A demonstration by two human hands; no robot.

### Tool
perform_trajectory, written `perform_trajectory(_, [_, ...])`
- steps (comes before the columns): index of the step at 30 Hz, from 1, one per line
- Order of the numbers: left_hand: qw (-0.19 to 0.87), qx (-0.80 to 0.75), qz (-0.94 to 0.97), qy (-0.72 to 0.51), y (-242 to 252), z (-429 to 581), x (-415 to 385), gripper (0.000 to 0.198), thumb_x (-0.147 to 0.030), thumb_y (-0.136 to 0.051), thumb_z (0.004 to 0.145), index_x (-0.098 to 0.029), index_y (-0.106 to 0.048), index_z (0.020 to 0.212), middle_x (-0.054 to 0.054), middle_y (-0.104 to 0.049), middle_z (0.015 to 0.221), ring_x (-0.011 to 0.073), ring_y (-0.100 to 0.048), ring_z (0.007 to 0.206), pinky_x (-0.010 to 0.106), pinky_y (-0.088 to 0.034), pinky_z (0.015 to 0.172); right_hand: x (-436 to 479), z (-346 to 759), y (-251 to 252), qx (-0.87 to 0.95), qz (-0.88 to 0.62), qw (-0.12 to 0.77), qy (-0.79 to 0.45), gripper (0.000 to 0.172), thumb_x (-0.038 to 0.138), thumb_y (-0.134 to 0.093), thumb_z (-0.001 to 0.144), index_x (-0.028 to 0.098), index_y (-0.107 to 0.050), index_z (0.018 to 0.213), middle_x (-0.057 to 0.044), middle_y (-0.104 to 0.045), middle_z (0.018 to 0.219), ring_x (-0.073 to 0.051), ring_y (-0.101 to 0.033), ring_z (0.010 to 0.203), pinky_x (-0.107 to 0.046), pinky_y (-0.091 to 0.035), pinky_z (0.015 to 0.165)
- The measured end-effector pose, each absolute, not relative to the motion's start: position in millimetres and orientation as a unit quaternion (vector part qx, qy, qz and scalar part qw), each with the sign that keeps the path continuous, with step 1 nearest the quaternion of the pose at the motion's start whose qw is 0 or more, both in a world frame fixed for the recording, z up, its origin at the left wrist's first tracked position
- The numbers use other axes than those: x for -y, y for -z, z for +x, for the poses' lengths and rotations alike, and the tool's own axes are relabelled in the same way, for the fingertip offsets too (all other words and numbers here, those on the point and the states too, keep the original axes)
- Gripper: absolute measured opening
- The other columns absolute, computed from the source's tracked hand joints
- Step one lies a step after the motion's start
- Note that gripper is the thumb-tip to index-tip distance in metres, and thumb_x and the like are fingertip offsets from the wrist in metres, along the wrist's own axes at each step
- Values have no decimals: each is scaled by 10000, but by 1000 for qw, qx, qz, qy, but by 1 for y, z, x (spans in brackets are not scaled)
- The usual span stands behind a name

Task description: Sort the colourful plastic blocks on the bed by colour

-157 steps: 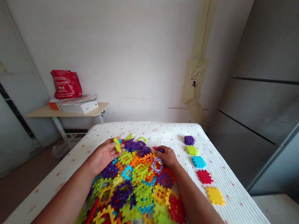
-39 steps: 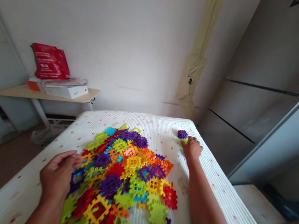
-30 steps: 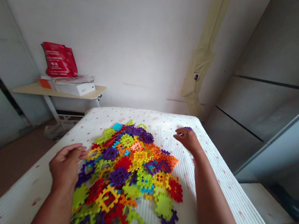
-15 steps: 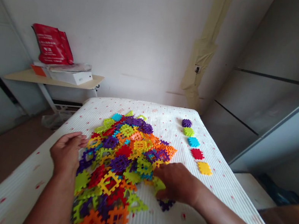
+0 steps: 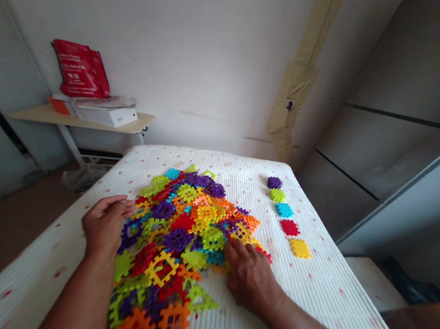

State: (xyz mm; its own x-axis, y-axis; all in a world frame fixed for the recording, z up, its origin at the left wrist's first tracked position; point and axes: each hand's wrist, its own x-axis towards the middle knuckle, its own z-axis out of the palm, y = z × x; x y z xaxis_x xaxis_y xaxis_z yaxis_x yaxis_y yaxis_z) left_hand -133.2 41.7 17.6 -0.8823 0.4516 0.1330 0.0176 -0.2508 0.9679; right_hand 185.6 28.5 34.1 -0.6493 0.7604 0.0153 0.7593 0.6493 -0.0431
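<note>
A heap of flat plastic interlocking pieces in several colours spreads over the table. My right hand [image 5: 251,275] lies at the heap's right edge, palm down, fingers stretched over the pieces. Just beyond its fingertips is a yellow window-shaped piece [image 5: 242,232]; a red piece [image 5: 265,253] shows partly past the knuckles. What lies under the palm is hidden. My left hand [image 5: 107,224] rests at the heap's left edge with fingers loosely bent and apart, nothing visible in them, close to a purple piece [image 5: 131,232]. Nearer me are an orange window piece [image 5: 173,326] and a yellow frame piece [image 5: 162,269].
Along the table's right side runs a row: purple pieces [image 5: 274,182], green [image 5: 277,195], blue [image 5: 284,210], red [image 5: 290,227] and yellow [image 5: 301,248]. A white spotted cloth [image 5: 303,321] covers the table. A side table [image 5: 37,112] holds a red bag [image 5: 78,71] and a white box [image 5: 109,114].
My right hand has turned flatter and shifted slightly over the heap's right edge. Green and dark purple pieces beneath it are out of sight; yellow and red pieces now show there. My left hand barely moved.
</note>
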Motion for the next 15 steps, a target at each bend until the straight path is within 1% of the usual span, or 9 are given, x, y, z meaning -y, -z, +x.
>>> perform_trajectory(3, [139, -595, 198, -766, -16, -135, -42, 232, -256, -649, 563, -142, -630, 764, -21, -628, 591, 114, -584, 501, 267, -525, 554, -26, 181, -32, 899, -437, 28, -1, 380, 159, -474, 740, 178, -541, 1114, -112, -572, 1102, -235, -536, 891, -329, -435, 702])
perform_trajectory(6, [138, -595, 195, -767, -16, -135, -42, 231, -244, -644, 559, -141, -633, 765, -20, -627, 585, 117, -586, 501, 263, -522, 543, -29, 181, -37, 900, -432, 57, -18, 326, 177, -502, 728, 169, -552, 1050, -105, -582, 1035, -237, -532, 916, -328, -430, 730])
perform_trajectory(8, [140, -597, 193, -766, -17, -134, -42, 234, -245, -643, 557, -140, -634, 767, -21, -627, 582, 116, -586, 500, 258, -518, 538, -35, 183, -47, 898, -426, 89, -59, 361, 231, -539, 735, 172, -533, 1091, -93, -583, 1039, -222, -541, 921, -312, -429, 746])
perform_trajectory(11, [145, -596, 193, -766, -18, -133, -42, 239, -256, -650, 554, -142, -631, 763, -21, -630, 589, 116, -586, 506, 256, -513, 538, -52, 182, -65, 880, -428, 155, -133, 460, 311, -586, 750, 189, -492, 1183, -78, -585, 1089, -191, -567, 892, -287, -428, 738])
perform_trajectory(15, [144, -596, 193, -766, -19, -133, -41, 261, -271, -660, 543, -142, -632, 769, -21, -634, 602, 112, -580, 508, 259, -512, 551, -82, 166, -79, 852, -420, 218, -223, 444, 388, -591, 789, 185, -531, 1179, -75, -629, 1027, -175, -593, 834, -280, -435, 713])
